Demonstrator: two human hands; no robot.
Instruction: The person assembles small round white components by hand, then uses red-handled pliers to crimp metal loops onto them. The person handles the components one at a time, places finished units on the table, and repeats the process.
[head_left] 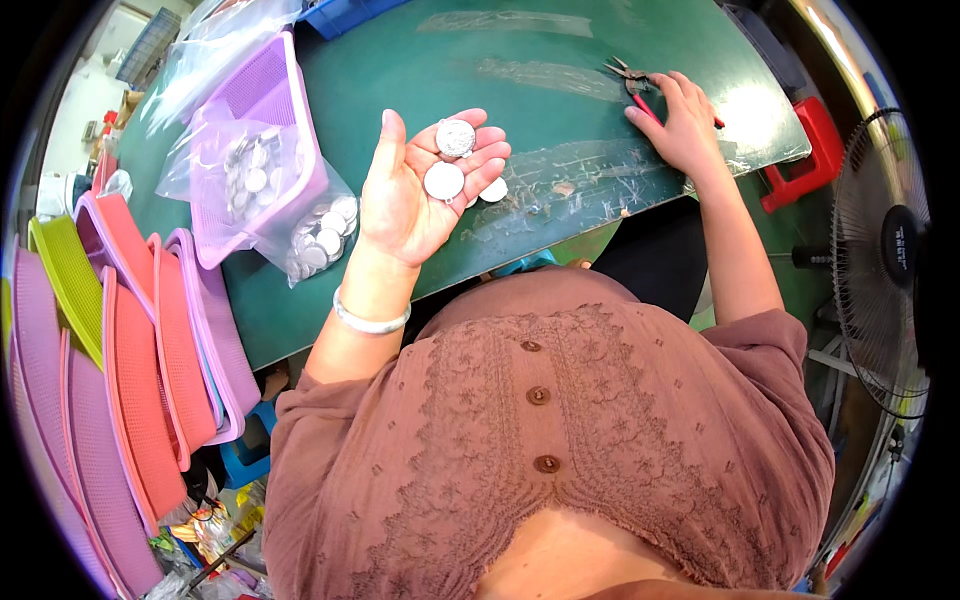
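Palm up, my left hand (425, 195) holds two round silver discs, an embossed one (455, 138) near the fingertips and a plain one (444, 181) on the palm. Its fingers are slightly curled and not closed over them. Another plain disc (494, 190) shows on the table just beyond the little finger. At the right, my right hand (687, 125) lies over the red handles of a pair of pliers (628, 77), with its fingers bent around them. The jaws of the pliers point to the far left and stand apart.
A purple basket (308, 150) on the green table (390, 60) holds a clear bag of discs (250, 180); another bag of discs (325, 235) lies beside it. Stacked baskets (130, 370) crowd the left. A red stool (810, 155) and a fan (890, 250) stand at the right.
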